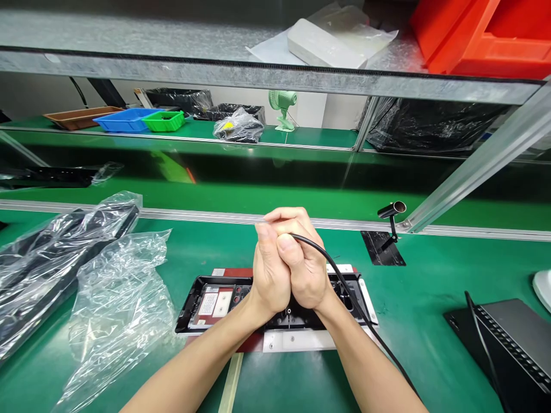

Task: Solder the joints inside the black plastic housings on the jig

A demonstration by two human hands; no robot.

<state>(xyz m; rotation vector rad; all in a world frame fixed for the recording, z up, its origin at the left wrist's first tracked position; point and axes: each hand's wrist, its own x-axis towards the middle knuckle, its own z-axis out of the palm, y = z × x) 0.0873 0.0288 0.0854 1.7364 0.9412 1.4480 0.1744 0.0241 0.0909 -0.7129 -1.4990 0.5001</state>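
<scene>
My left hand [272,272] and my right hand [307,272] are pressed together above a black rectangular housing [189,304]. A black cable [344,281] comes out between the thumb and fingers of my right hand and runs down to the lower right. Its end is hidden inside my closed hands. The fingers of my left hand are curled, and whatever they grip is too hidden to name. Beneath, the housing lies on a dark red and white fixture [301,341] on the green table.
Plastic-wrapped black parts [64,258] and a loose clear bag [124,304] lie at left. A small black stand [390,229] is at right, with a black box [508,338] nearer. A metal shelf [258,77] spans overhead, holding a red bin [486,46].
</scene>
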